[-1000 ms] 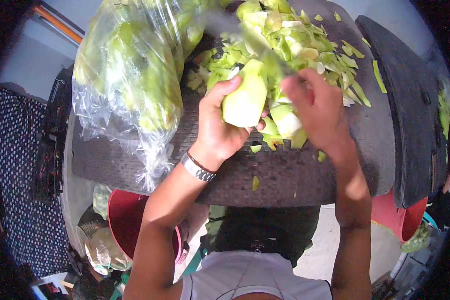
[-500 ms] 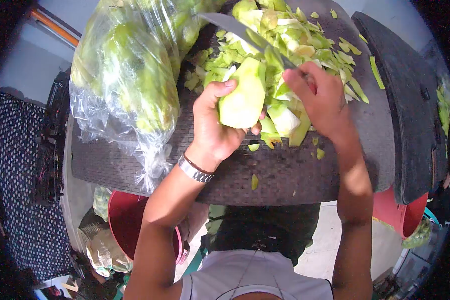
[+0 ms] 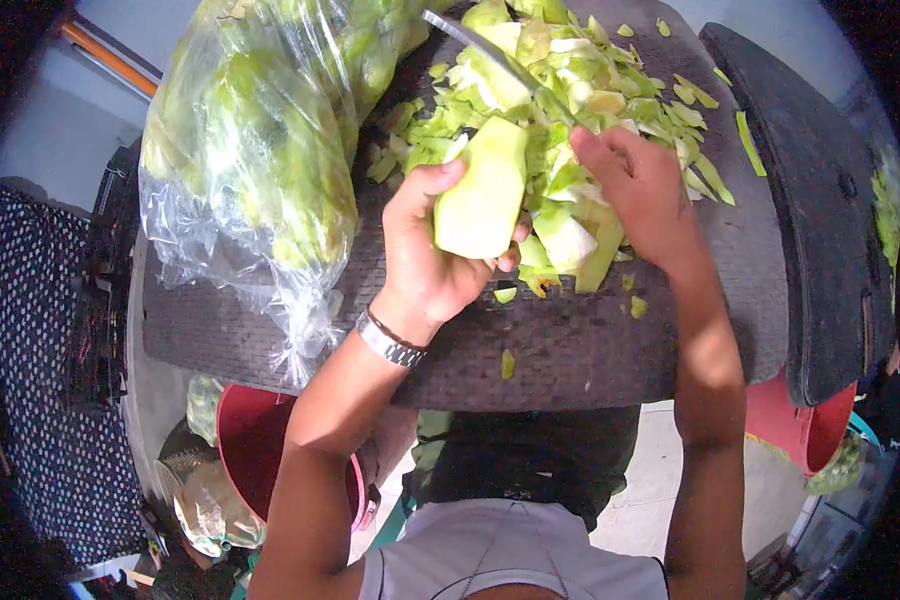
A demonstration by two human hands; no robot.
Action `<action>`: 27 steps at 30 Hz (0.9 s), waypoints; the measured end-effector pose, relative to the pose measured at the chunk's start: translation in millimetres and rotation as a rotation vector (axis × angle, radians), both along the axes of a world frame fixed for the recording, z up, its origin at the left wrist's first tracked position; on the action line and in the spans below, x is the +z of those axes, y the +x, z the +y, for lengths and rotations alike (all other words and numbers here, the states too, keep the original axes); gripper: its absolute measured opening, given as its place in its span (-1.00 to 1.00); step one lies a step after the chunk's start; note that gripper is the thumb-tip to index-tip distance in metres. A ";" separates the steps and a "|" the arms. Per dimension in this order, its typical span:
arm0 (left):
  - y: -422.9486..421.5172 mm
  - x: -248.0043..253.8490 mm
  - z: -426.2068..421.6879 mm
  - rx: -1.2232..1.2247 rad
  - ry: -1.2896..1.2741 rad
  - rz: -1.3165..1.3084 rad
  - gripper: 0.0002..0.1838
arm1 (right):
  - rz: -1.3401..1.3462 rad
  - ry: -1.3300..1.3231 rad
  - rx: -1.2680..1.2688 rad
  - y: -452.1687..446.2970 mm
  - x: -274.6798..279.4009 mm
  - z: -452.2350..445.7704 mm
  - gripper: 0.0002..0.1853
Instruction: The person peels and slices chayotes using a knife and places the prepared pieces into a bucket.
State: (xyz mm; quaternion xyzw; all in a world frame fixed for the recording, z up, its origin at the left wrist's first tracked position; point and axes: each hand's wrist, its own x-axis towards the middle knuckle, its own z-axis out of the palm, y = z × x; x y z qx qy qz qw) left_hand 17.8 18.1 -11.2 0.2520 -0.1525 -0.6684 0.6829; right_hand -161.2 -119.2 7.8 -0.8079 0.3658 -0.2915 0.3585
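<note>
My left hand (image 3: 422, 240) is wrapped round a peeled green mango (image 3: 482, 190), thumb along its left side and fingertips showing at its lower right. Its pale flesh has flat, faceted cuts. In my right hand (image 3: 642, 190) is a knife (image 3: 485, 48), its blade slanting up and left above the pile, apart from the mango. My fingers cover the knife's handle. Just beyond both hands lies a heap of green peels and pale cut pieces (image 3: 595, 85).
A knotted clear plastic bag of green mangoes (image 3: 270, 150) sits at the left of the dark woven-textured table (image 3: 610, 350). Beyond the right edge stands a dark panel (image 3: 820, 220). Red buckets (image 3: 245, 440) are below the table on both sides.
The knife's blade has turned and its tip has shifted slightly up and right. A peel strip seen against the blade earlier no longer shows there. The mango has tilted a little.
</note>
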 end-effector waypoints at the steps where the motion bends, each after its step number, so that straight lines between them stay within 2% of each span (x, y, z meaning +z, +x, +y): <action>1: 0.4 0.6 0.5 -0.029 -0.017 0.067 -0.51 | -0.065 0.073 0.041 2.8 -9.0 0.1 -0.41; 2: 1.2 -0.3 1.4 -0.025 -0.004 0.097 -0.50 | -0.130 0.146 0.084 5.3 -13.7 0.6 -0.42; 4: 4.0 -6.6 4.2 -0.012 0.022 0.155 -0.48 | -0.057 -0.025 0.211 5.8 4.3 30.2 -0.45; 5: 0.6 -11.9 6.5 0.070 0.020 0.184 -0.45 | -0.019 -0.110 0.271 6.0 10.6 42.9 -0.46; 7: -5.6 -3.1 5.3 0.140 0.118 0.266 -0.45 | -0.094 -0.197 0.291 8.7 2.7 45.3 -0.49; 9: -4.0 -9.0 5.4 0.093 0.085 0.258 -0.44 | -0.117 -0.267 0.282 10.0 -2.9 41.9 -0.49; 13: -2.6 -9.3 -0.3 -0.113 -0.109 0.311 -0.40 | -0.079 -0.222 0.147 4.8 -5.0 19.2 -0.47; 16: -5.4 -5.5 0.1 -0.153 -0.149 0.320 -0.30 | -0.041 -0.181 0.059 2.3 -3.8 7.0 -0.46; 19: -9.0 -1.2 3.6 -0.143 -0.144 0.346 -0.25 | -0.048 -0.088 0.072 0.5 0.4 9.2 -0.46; 21: -7.4 -0.9 4.5 -0.125 -0.141 0.336 -0.27 | -0.088 -0.157 0.200 0.4 -0.9 20.2 -0.46; 23: -11.1 -8.3 15.5 0.035 0.005 0.305 -0.30 | -0.145 -0.216 0.282 3.8 -3.4 29.8 -0.46; 24: -11.3 -12.3 16.2 0.065 -0.001 0.363 -0.32 | -0.180 -0.239 0.298 6.2 -4.9 33.5 -0.45; 27: -3.6 -13.6 8.0 -0.051 -0.070 0.288 -0.32 | -0.124 -0.230 0.261 4.6 -9.0 25.5 -0.44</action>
